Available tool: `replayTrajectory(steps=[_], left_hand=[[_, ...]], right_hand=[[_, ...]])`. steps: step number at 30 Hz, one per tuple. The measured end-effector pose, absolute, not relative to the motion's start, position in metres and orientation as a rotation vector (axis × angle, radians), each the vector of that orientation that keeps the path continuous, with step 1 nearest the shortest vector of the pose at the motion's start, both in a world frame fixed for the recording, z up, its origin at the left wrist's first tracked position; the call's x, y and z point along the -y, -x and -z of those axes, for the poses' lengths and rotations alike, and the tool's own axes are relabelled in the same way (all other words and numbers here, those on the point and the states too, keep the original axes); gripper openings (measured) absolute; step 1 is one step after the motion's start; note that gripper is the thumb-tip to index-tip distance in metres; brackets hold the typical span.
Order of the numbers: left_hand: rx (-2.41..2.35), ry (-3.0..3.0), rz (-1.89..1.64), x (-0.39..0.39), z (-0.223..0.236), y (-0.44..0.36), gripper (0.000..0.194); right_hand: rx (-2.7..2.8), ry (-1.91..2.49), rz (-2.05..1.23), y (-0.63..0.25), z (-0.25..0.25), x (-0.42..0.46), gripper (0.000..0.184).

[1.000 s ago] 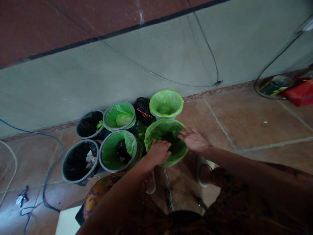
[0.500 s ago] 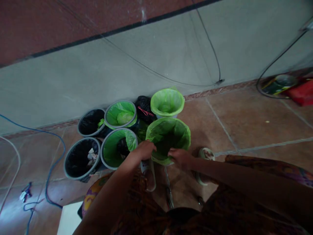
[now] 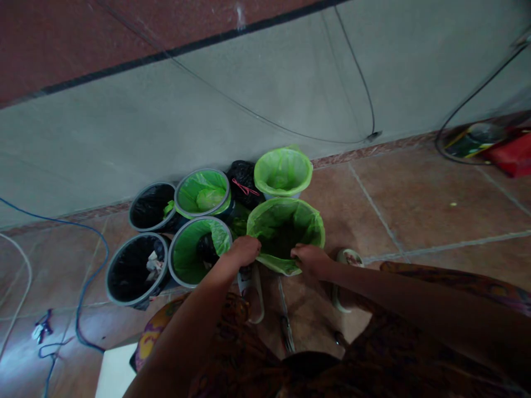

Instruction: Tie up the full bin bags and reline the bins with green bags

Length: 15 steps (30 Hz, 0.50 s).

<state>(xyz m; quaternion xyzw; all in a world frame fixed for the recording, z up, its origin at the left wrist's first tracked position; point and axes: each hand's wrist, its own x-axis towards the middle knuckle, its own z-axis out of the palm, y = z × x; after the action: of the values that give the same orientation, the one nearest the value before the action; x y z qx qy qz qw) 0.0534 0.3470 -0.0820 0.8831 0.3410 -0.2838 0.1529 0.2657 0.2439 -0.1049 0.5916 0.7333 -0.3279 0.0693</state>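
In front of my feet stands a trash bin lined with a green garbage bag point(image 3: 305, 213), the bag folded out over its rim. My left hand point(image 3: 248, 250) is closed on the bag's edge at the near left of the rim. At the near right, the fingers of my right hand point(image 3: 311, 260) pinch the same edge. The inside of the bag is dark, and its bottom is hard to make out. Right behind it is another bin with a green liner point(image 3: 283, 171). A tied black garbage bag point(image 3: 243, 178) with a pink drawstring lies to its left.
Left of my left hand stand two grey-rimmed bins with green liners point(image 3: 176, 232) and two with black liners point(image 3: 112, 265). A blue hose point(image 3: 93, 276) crosses the floor at left. Along the wall at right are a cable point(image 3: 446, 119) and a red object point(image 3: 514, 155).
My right hand has shifted slightly right along the rim, and the bag's near edge between my hands looks pulled wider. My left hand stays at the left of the rim.
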Motion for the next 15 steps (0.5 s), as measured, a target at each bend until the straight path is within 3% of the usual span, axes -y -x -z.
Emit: replayTrajectory(steps=[5, 15], left_hand=[[-1.000, -2.497, 0.838, -0.339, 0.079, -0.061, 0.027], [-1.104, -2.523, 0.723, -0.324, 0.087, -0.069, 0.030]], right_hand=[[-2.373, -1.800, 0.950, -0.263, 0.107, -0.238, 0.039], [-2.743, -1.463, 0.775, -0.254, 0.114, -0.228, 0.020]])
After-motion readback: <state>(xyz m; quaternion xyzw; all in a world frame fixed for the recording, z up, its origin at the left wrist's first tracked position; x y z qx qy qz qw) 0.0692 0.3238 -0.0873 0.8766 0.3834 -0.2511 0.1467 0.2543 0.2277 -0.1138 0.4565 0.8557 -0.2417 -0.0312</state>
